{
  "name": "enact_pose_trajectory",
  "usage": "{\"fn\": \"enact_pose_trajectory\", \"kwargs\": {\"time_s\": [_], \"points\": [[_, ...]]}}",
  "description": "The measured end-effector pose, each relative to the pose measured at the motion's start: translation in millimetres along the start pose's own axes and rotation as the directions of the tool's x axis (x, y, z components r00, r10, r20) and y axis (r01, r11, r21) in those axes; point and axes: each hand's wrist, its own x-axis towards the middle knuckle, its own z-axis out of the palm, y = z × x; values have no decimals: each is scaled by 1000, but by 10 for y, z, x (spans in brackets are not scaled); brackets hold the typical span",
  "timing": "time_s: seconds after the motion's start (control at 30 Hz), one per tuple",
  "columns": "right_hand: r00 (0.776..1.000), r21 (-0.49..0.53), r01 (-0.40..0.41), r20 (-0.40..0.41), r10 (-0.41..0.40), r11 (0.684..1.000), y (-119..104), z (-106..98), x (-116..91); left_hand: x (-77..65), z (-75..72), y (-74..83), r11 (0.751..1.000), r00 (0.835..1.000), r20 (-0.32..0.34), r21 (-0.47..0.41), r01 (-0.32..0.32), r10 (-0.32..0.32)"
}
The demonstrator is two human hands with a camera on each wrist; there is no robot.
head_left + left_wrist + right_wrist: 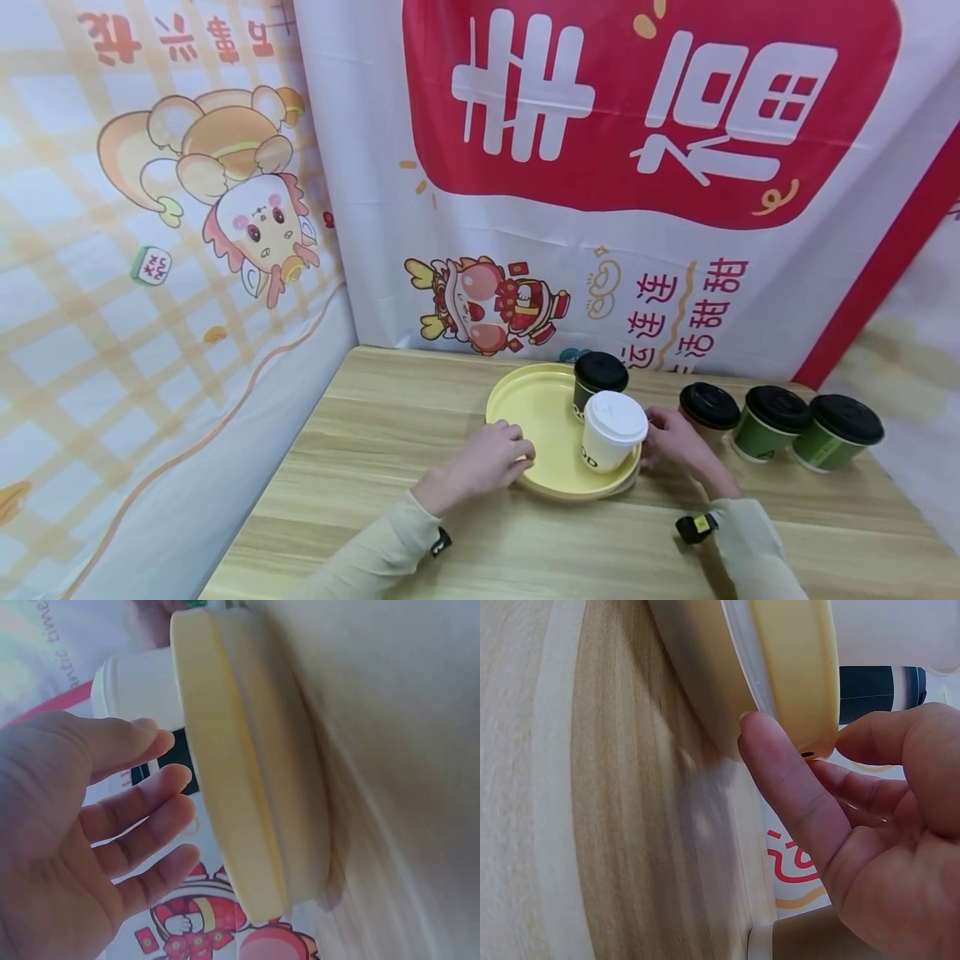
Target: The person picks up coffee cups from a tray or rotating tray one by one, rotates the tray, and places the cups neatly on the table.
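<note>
A round yellow tray (517,400) with a raised rim sits on the table. On it stand a white lidded paper cup (617,429) and a black-lidded dark cup (600,375) behind it. My left hand (495,457) is at the tray's left front edge, fingers loosely bent and holding nothing; in the left wrist view the fingertips (184,806) are close to the rim, and contact is unclear. My right hand (675,442) pinches the tray's right edge; in the right wrist view one finger (772,750) lies against the outer wall and the thumb is at the rim.
Right of my right hand stand a brown cup with a black lid (708,406) and two green cups with black lids, one nearer (768,423) and one farther right (836,433). A printed cloth (375,250) hangs behind the wooden table (360,467).
</note>
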Motion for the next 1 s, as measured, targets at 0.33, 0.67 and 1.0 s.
{"fn": "enact_pose_trajectory", "kwargs": {"time_s": [0.33,0.67,1.0], "points": [[1000,-8,-9,-13,9,1000,8,0,1,134,-125,-234,953,977,-107,-262,152,-186],[1000,6,-17,3,17,1000,13,6,-10,207,4,-424,818,872,-133,-436,376,-471],[1000,-5,6,5,-6,1000,2,-5,-2,246,186,-587,680,784,-15,-509,528,-620]]}}
